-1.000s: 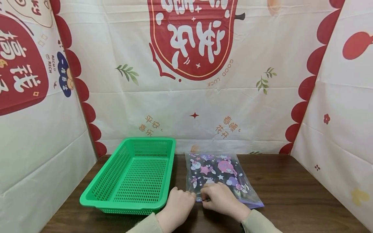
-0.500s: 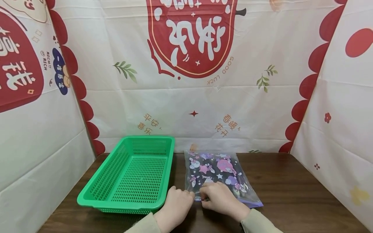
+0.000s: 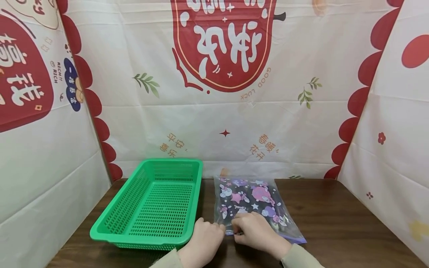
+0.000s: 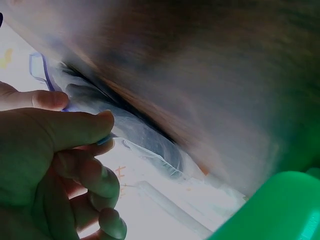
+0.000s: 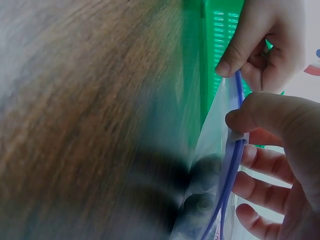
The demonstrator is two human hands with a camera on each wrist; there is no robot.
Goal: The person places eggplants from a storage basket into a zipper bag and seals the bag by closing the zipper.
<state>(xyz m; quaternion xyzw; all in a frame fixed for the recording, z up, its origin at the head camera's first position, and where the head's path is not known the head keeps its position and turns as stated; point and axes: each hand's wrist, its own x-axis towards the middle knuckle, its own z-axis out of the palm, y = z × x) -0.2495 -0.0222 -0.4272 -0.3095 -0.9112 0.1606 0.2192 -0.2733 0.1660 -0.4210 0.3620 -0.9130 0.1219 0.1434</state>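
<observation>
A clear zip bag [image 3: 246, 203] printed with pink and purple cartoon figures and stars lies on the table, its purple zip edge [image 5: 231, 167] toward me. My left hand [image 3: 206, 238] pinches the left end of that edge between thumb and forefinger. Close beside it, my right hand [image 3: 256, 230] pinches a small pale slider [image 5: 239, 136] on the zip strip, seen in the right wrist view. Dark rounded things [image 5: 197, 210] show through the plastic there; what they are is unclear. The right hand's other fingers are loosely bent behind the strip.
Left of the bag stands a green perforated plastic basket [image 3: 192, 219] with nothing in it, close to my left hand. The brown wooden table [image 3: 321, 216] ends at a printed white cloth [image 3: 295, 141] behind, with cloth walls at both sides.
The head view has shifted slightly. Both hands keep their hold at the bag's zip edge, and the bag and basket stay in place.
</observation>
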